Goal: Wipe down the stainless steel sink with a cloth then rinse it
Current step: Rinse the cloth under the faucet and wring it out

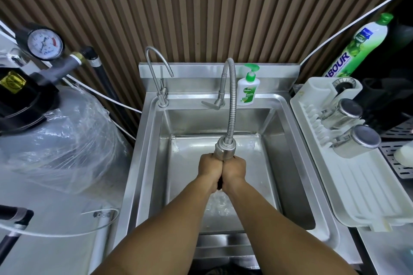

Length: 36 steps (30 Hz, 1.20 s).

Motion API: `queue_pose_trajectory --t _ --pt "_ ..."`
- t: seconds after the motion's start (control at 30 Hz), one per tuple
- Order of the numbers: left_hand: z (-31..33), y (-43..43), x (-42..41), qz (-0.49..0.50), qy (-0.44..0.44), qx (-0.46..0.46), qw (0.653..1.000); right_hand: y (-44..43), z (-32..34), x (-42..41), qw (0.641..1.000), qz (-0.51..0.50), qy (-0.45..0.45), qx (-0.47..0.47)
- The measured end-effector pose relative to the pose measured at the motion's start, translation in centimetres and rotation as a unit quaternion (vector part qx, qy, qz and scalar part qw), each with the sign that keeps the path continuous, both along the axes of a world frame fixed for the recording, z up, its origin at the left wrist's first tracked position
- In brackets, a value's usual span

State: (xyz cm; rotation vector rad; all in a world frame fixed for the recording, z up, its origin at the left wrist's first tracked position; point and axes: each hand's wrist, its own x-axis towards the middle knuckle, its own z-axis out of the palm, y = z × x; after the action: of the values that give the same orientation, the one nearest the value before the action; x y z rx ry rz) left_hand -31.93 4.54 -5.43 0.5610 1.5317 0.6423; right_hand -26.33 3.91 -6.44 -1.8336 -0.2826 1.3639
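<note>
- I'm looking straight down into the sink (288,163), a steel basin filling the middle of my view, its floor wet and glinting.
- Both hands are pressed together over the centre of the basin: left hand (210,171) and right hand (234,171), knuckles touching, fists closed.
- Something dark (220,183) shows in the gap between the 2 palms; I cannot tell whether it is the cloth.
- The spray head (224,148) of the flexible tap (232,96) hangs right on top of the hands, at 12 o'clock from them, touching or just above the knuckles.
- Water (218,204) splashes on the basin floor at 6 o'clock from the hands, between my forearms.
- At 11 o'clock on the back ledge stands a thin curved tap (156,69), well apart from the hands.
- At 1 o'clock on the same ledge, just beside the flexible tap's base, sits a soap pump bottle (247,89) with a green top.
- At 3 o'clock a white drying rack (357,190) holds 2 steel cups (355,140) lying on their sides.
- At 2 o'clock a green dish soap bottle (362,44) leans tilted behind the rack.
- At 9 o'clock a tank wrapped in plastic (60,140) sits beside the sink, with a pressure gauge (44,44) at 10 o'clock above it.
</note>
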Motion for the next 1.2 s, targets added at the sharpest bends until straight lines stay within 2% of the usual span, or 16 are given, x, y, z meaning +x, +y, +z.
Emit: queue_pose_trajectory --t 0.2,0.33,0.4,0.47,0.53,0.63,0.7,0.8,0.87,0.97,1.2 --pt "-0.7 0.1 -0.1 0.029 -0.042 -0.032 0.998 0.0 0.1 0.5 0.999 0.030 0.010 -0.018" --pt "-1.4 0.4 -0.6 0.078 -0.121 -0.097 0.985 0.0 0.4 1.5 0.981 0.037 0.188 -0.030" --pt "-1.7 0.6 -0.9 0.074 -0.129 -0.094 0.984 -0.1 0.2 1.7 0.973 0.067 0.218 -0.038" --pt "-1.8 0.7 -1.2 0.024 -0.090 -0.076 0.993 -0.5 -0.1 1.7 0.974 0.074 0.213 -0.036" --pt "-1.9 1.0 -2.1 -0.072 -0.011 -0.026 0.997 -0.8 -0.1 1.9 0.972 0.055 0.227 -0.016" --pt "-2.0 1.5 -3.9 -0.189 0.058 0.050 0.979 -1.3 0.0 2.6 0.966 0.041 0.257 -0.003" --pt "-1.7 2.3 -5.0 -0.212 0.093 0.083 0.969 -1.3 0.0 3.0 0.959 0.046 0.280 -0.003" --pt "-1.1 5.0 -5.8 -0.150 0.107 0.088 0.979 -1.3 -0.2 3.4 0.952 0.042 0.301 -0.013" --pt "-0.8 7.8 -5.6 -0.118 0.067 0.081 0.987 -1.3 -0.2 3.6 0.952 0.033 0.305 -0.020" --pt "0.1 12.2 -4.0 -0.044 -0.051 0.043 0.997 -1.4 -0.4 3.9 0.947 0.029 0.318 -0.024" --pt "2.0 18.0 -1.7 0.078 -0.209 -0.004 0.975 -0.9 -0.4 4.7 0.939 0.007 0.344 -0.020"
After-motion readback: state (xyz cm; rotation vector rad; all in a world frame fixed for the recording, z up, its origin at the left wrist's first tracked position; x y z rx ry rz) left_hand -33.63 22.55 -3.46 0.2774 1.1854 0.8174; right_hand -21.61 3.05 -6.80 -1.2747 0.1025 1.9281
